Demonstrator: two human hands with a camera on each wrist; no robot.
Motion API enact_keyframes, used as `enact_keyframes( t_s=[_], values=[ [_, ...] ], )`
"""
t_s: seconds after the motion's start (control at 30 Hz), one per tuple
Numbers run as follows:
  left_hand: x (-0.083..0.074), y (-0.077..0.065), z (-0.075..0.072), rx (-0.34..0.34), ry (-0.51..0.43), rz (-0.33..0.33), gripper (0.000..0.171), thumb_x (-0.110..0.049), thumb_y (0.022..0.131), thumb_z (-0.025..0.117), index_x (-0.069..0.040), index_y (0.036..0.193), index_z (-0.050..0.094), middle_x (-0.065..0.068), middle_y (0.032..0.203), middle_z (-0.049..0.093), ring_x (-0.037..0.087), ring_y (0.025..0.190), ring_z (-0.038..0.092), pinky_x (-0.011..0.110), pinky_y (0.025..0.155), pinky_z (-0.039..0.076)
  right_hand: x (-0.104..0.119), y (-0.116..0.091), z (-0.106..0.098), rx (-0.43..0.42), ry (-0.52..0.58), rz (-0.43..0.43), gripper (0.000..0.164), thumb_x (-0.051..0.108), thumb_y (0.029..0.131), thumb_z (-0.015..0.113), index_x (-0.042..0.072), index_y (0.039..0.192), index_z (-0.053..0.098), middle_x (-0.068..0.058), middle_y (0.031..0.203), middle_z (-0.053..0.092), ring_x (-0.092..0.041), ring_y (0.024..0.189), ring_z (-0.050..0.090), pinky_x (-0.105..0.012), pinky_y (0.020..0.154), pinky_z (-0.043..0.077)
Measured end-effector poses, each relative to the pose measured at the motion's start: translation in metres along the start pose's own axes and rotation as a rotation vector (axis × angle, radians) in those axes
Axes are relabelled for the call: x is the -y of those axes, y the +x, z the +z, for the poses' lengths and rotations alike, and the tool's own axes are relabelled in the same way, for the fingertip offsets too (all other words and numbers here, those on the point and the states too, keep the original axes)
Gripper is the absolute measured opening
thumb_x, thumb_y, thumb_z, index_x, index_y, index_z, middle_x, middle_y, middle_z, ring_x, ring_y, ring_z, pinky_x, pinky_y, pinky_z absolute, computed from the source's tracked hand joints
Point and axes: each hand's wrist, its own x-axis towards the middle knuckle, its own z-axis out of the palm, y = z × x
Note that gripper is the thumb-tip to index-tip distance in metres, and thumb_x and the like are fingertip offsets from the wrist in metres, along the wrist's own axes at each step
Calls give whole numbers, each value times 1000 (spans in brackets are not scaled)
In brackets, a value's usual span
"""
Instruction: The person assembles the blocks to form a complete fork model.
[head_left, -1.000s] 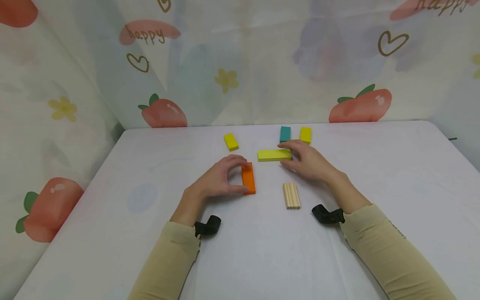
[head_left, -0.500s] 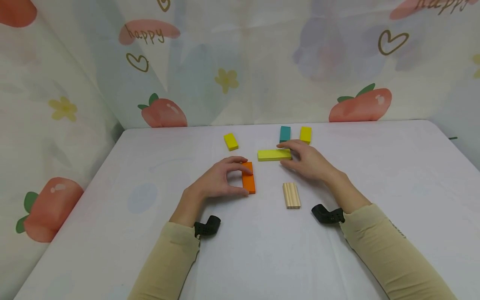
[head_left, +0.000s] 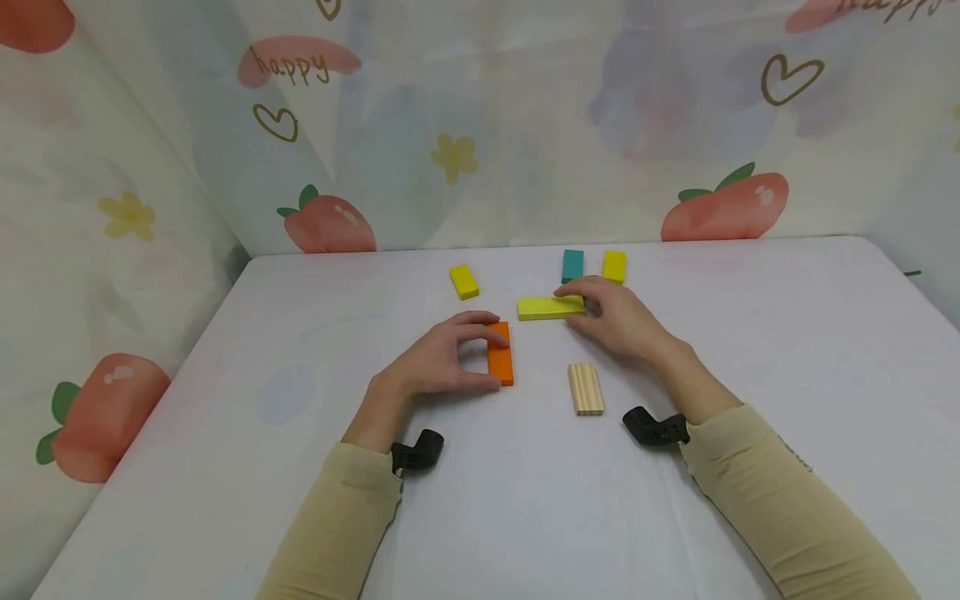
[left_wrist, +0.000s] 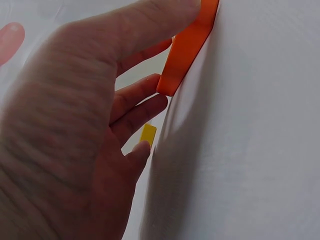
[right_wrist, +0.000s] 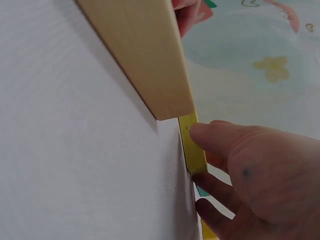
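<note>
In the head view my left hand (head_left: 435, 360) holds the flat orange block (head_left: 502, 365) by its ends. Its thumb is at the near end and a finger lies across the top. The left wrist view shows the thumb against the orange block (left_wrist: 184, 56), other fingers beyond it. To the right and farther back, my right hand (head_left: 618, 315) pinches the right end of a long yellow-green block (head_left: 542, 308) between thumb and fingers. The right wrist view has the thumb on that yellow-green block (right_wrist: 190, 145). Both blocks lie on the table.
A grooved natural wood block (head_left: 586, 389) lies nearer me, between the forearms. Behind the hands are a small yellow block (head_left: 464, 282), a teal block (head_left: 573, 265) and another yellow block (head_left: 614, 267). A patterned cloth (head_left: 525, 125) hangs behind the white table (head_left: 525, 517).
A left finger has moved across the top of the orange block since one second ago. The right hand keeps its place on the yellow-green block. The whole head view has shifted slightly.
</note>
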Motion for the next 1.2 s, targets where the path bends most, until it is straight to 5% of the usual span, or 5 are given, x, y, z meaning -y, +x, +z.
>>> enact_keyframes(
  t_s=[1.2],
  values=[
    [-15, 10, 9, 43, 2, -9, 42, -31, 88, 79, -23, 127, 69, -4, 158, 39, 16, 145, 34, 40, 117, 29, 1, 2, 2, -2, -39, 35, 32, 5, 98, 65, 6, 130, 65, -17, 136, 58, -36, 126, 48, -55, 111, 36]
  ],
)
